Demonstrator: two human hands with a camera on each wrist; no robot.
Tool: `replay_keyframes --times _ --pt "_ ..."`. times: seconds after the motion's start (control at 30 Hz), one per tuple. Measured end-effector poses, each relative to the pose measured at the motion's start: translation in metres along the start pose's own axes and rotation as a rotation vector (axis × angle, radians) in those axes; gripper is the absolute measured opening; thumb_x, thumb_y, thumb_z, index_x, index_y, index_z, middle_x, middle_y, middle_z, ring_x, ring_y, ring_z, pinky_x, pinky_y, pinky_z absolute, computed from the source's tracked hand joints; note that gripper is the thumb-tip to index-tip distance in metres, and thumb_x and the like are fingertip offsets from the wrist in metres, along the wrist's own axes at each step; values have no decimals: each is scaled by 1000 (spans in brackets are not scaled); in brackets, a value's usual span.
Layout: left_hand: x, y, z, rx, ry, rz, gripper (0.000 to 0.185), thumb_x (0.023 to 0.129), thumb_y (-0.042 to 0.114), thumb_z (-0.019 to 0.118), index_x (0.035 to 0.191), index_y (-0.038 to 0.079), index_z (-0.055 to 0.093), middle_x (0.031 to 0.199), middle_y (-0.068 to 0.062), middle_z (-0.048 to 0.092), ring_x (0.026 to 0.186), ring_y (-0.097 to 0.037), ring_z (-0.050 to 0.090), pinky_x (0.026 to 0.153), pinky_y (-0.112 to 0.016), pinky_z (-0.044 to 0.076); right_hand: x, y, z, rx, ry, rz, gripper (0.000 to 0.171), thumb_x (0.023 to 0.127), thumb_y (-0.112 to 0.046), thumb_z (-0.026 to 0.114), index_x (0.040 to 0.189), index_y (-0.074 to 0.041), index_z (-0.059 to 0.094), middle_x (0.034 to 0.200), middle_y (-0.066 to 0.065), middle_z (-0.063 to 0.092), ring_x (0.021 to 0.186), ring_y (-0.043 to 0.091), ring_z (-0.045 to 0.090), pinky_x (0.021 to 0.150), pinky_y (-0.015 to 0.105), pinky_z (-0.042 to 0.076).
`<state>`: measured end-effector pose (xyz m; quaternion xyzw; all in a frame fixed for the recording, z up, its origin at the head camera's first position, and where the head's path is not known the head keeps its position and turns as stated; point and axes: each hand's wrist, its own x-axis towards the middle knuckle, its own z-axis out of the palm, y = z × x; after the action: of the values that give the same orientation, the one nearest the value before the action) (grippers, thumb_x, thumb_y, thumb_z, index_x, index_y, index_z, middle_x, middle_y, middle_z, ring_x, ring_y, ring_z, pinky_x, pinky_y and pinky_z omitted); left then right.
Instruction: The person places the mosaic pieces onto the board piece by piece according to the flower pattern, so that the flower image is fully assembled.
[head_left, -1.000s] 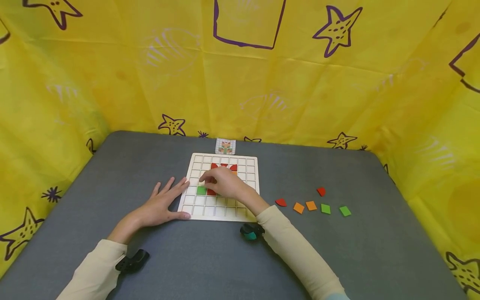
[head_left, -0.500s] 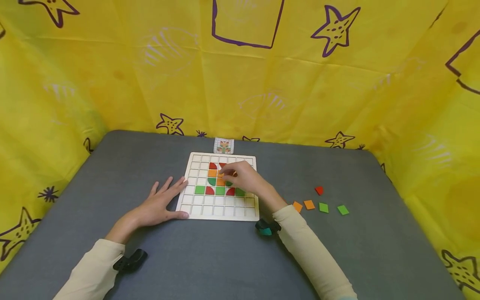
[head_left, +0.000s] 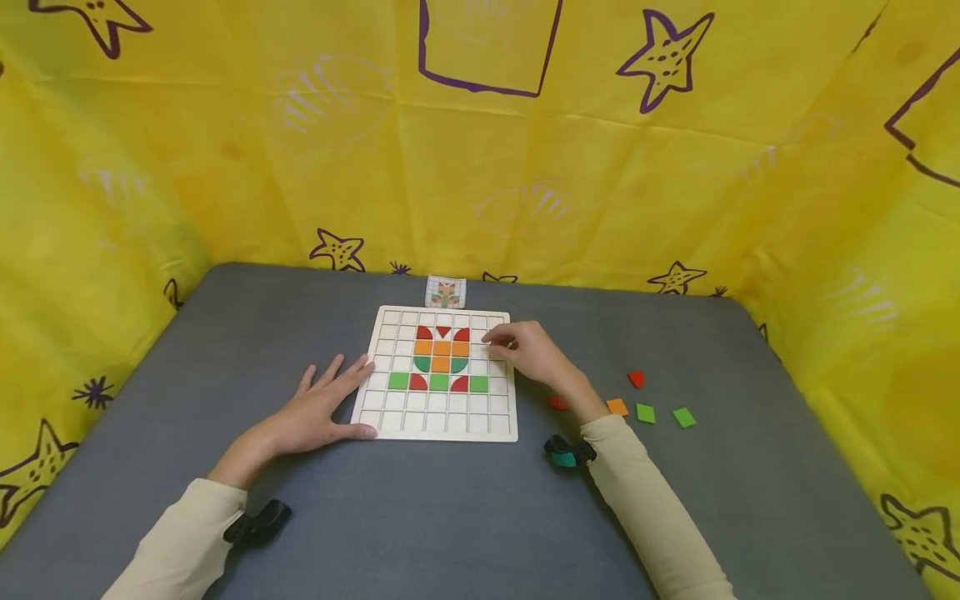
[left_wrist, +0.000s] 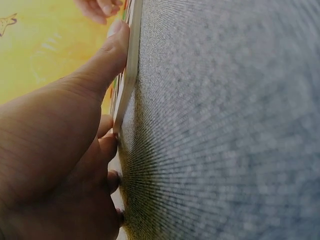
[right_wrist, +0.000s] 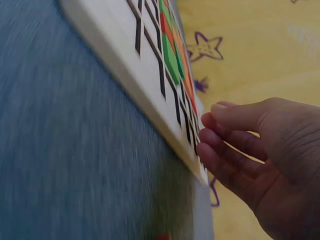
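In the head view a white gridded board (head_left: 435, 425) lies on the table, bearing a symmetric pattern of red, orange and green tiles, with an orange tile (head_left: 440, 364) in its middle column. My left hand (head_left: 322, 408) rests with spread fingers on the board's left edge; its thumb (left_wrist: 112, 52) touches the near corner in the left wrist view. Over the board's right edge hovers my right hand (head_left: 534, 350), fingers loosely bent. In the right wrist view no tile shows between its thumb (right_wrist: 240, 116) and fingers.
Right of the board lie loose tiles: a red one (head_left: 636, 379), an orange one (head_left: 617, 407), two green ones, and another red one (head_left: 557, 402) beside the right wrist. A small pattern card (head_left: 446, 292) lies behind the board. Yellow cloth (head_left: 480, 167) hangs around the table.
My right hand has moved right, from over the tile pattern to the board's right edge, uncovering the tiles beneath. The left hand stays on the board's left edge.
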<state>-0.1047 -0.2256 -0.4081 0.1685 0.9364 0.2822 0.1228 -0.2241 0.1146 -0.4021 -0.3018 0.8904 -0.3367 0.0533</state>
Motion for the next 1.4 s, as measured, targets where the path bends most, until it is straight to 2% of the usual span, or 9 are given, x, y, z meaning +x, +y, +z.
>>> replay_keyframes --times 0.53,0.87,1.2,1.4 --pt "1 -1 -1 -11 -6 3 103 79 58 73 155 8 26 162 -17 16 146 -48 0 110 -68 -8 -51 51 -44 -15 80 107 20 93 -9 68 111 -3 72 104 10 72 92 23 67 84 41 55" --pt "1 0 0 -16 -8 2 103 79 57 73 155 8 26 162 -16 16 146 -49 0 110 -68 -8 -84 74 -75 -27 141 160 22 95 -11 65 115 -3 71 108 12 71 93 28 67 80 45 55" --pt "0 -1 0 -15 -13 -7 103 79 58 73 156 9 25 162 -16 15 146 -48 -1 110 -67 -9 -117 80 -101 -108 109 203 23 94 -7 65 116 1 69 109 18 70 92 32 67 79 47 55" --pt "1 -2 1 -12 -11 -6 103 78 57 74 156 9 25 163 -15 15 146 -48 -1 110 -67 -9 -138 82 -110 -143 93 186 23 91 -2 67 114 3 69 99 15 72 87 31 69 76 44 57"
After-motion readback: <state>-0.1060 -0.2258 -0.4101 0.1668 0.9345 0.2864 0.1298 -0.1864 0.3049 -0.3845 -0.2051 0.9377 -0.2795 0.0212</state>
